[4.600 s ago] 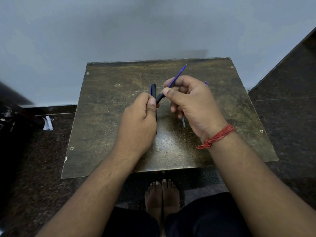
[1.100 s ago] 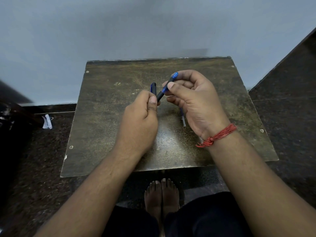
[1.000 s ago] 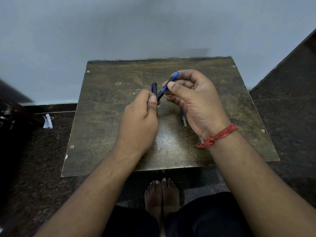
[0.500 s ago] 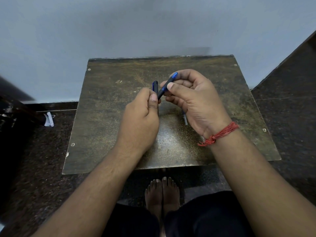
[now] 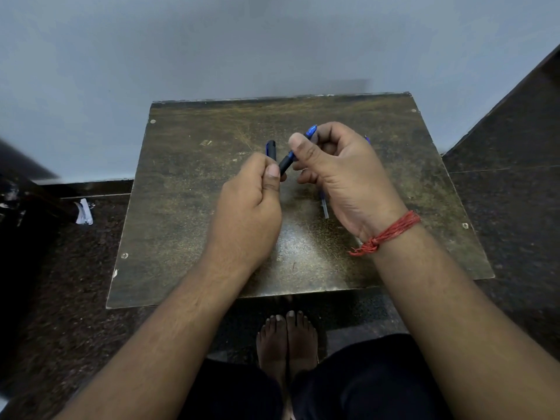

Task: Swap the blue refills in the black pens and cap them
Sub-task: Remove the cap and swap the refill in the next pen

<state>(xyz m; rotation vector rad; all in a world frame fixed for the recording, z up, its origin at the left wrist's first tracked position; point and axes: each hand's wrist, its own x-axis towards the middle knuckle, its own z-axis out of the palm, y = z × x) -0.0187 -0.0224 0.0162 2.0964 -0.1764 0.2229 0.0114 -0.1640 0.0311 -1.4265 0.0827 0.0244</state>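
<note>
— What's around you?
— A clear refill (image 5: 324, 207) lies on the bench (image 5: 181, 207), half hidden by my right hand (image 5: 342, 177).
— And the pens?
— Above mid-bench: right fingers pinch a black, blue-tipped pen (image 5: 295, 153); my left hand (image 5: 248, 207) grips another pen (image 5: 271, 148) upright.

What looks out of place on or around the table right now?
A scrap of white paper lies on the floor left of the table. A loose refill lies on the table, partly under the right hand. Nothing looks spilled or broken.
</note>
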